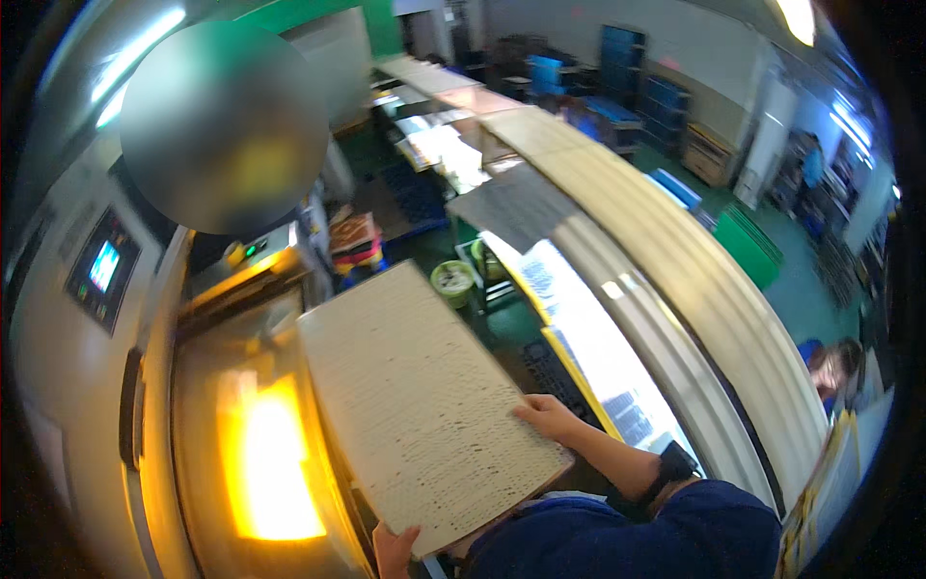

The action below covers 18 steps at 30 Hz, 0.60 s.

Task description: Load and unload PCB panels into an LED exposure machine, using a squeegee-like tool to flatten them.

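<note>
A large flat beige board [424,396], marked with rows of small dark dots or holes, is held tilted in front of my body. My left hand [394,550] grips its near left corner, with the thumb on top. My right hand [548,417] is closed on its right edge, thumb over the upper face and the other fingers hidden underneath. The board's left edge overlaps the side of a machine chamber [203,425] that glows bright yellow inside.
A control panel [104,265] with a lit screen is on the machine at left. Beyond the board stands a light green bucket [451,280]. A brightly lit bench [603,357] and a long pale counter [666,241] run along the right. Another person [831,372] is at far right.
</note>
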Each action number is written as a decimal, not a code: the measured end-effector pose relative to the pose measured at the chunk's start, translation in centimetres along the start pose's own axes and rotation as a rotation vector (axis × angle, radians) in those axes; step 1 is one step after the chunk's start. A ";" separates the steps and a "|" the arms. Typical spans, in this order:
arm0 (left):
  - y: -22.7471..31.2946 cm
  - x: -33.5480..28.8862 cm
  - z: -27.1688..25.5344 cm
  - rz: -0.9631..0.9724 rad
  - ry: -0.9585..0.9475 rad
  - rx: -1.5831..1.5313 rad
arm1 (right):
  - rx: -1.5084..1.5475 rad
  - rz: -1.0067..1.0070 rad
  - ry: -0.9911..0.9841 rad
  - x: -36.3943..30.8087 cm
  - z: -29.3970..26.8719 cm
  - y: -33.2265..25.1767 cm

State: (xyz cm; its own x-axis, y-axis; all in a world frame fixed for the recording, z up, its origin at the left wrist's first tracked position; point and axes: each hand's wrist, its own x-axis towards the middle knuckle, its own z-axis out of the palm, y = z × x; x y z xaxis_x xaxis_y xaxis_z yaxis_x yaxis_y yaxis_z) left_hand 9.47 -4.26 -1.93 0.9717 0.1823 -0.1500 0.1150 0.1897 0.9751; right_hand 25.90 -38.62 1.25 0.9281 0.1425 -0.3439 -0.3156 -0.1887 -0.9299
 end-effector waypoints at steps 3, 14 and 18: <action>-2.2 4.0 4.6 -0.052 -0.150 0.473 | -0.216 0.090 0.374 -8.0 -6.5 2.4; -14.4 5.6 19.9 -0.064 -0.612 0.311 | 0.569 0.344 0.633 -19.8 -11.5 21.4; -13.9 2.7 17.0 -0.406 -1.076 0.674 | 0.788 0.192 0.710 -16.5 -10.4 23.2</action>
State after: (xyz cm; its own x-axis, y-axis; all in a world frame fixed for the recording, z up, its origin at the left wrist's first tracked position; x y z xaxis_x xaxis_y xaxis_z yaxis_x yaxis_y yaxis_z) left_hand 14.06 -22.84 -13.08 0.4864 -0.6803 -0.5483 0.2088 -0.5189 0.8290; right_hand 5.31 -55.47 -13.34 0.6718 -0.4672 -0.5748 -0.2708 0.5673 -0.7777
